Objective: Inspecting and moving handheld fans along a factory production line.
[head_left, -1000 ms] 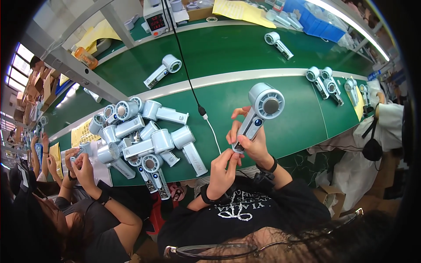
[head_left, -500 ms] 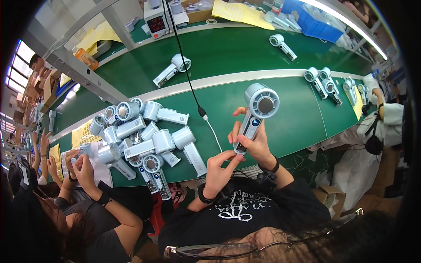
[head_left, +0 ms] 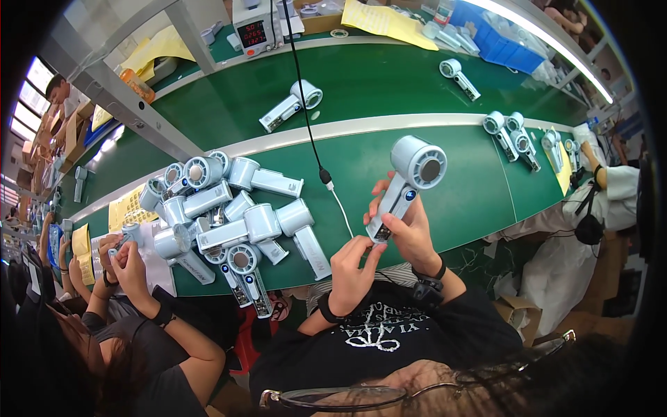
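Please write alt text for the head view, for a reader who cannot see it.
The right hand holds a pale blue handheld fan above a green workbench while the left hand touches its handle base. A pile of similar fans lies to the left.

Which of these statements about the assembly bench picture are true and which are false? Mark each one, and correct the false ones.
1. The right hand grips the handle of a pale blue handheld fan with a round head. True.
2. The left hand rests flat on the green bench top. False: its fingers touch the bottom end of the fan's handle.
3. A heap of similar pale blue fans lies to the person's left. True.
4. The hanging black cable with a white plug is plugged into the held fan. False: the plug lies on the bench, apart from the fan.
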The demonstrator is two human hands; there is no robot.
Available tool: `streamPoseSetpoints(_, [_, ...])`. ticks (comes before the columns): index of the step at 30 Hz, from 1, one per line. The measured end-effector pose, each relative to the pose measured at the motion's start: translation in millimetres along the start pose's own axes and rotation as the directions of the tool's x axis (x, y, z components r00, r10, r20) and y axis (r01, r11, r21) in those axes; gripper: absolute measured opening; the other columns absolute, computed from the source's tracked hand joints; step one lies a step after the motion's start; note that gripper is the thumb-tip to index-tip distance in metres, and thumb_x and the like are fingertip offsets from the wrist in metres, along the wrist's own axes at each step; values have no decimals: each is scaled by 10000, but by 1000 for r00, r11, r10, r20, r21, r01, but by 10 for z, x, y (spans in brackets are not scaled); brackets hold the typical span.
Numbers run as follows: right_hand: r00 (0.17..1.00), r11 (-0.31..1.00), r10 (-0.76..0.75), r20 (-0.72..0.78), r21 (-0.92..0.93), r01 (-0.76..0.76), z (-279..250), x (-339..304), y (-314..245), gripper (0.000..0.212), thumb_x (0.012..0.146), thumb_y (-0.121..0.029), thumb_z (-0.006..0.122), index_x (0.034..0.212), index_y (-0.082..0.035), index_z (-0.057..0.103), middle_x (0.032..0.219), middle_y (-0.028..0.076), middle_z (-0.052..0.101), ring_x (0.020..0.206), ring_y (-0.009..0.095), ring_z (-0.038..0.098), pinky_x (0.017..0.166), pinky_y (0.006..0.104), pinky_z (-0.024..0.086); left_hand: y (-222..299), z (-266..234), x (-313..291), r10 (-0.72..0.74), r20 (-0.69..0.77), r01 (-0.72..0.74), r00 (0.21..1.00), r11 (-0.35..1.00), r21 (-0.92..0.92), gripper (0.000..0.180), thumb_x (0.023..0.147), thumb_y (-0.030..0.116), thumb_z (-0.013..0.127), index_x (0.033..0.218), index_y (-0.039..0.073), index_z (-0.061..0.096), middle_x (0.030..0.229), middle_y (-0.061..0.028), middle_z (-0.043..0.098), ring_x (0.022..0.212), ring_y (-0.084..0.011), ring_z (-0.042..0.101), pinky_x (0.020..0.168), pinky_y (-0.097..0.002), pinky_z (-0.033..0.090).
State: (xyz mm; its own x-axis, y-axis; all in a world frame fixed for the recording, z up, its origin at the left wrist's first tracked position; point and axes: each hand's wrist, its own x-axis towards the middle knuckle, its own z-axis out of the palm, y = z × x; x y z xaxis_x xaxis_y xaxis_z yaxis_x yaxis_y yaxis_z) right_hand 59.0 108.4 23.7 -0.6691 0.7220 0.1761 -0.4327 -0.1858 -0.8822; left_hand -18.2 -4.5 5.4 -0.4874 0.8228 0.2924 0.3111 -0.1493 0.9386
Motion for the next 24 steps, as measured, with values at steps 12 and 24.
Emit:
streamPoseSetpoints(12, [974,983,17,-227,181,25,-94,357,-31,421,927,-124,558,1277,-92,327,1009,62,488,837,170,551,787,394,498,-136,-89,35,306,-268,-226,914,930,291,167,896,48,553,746,-20,529,662,-107,533,559,-260,493,522,-335,371])
streamPoseSetpoints(24, [905,-169,-411,108,-985,41,-1873,3081,559,670,776,-258,731,1281,32,399,1132,228,556,959,372,567,859,428,464,-65,-154,48,160,-239,-137,958,984,111,249,960,118,503,755,-21,531,668,-86,536,582,-192,524,534,-282,398])
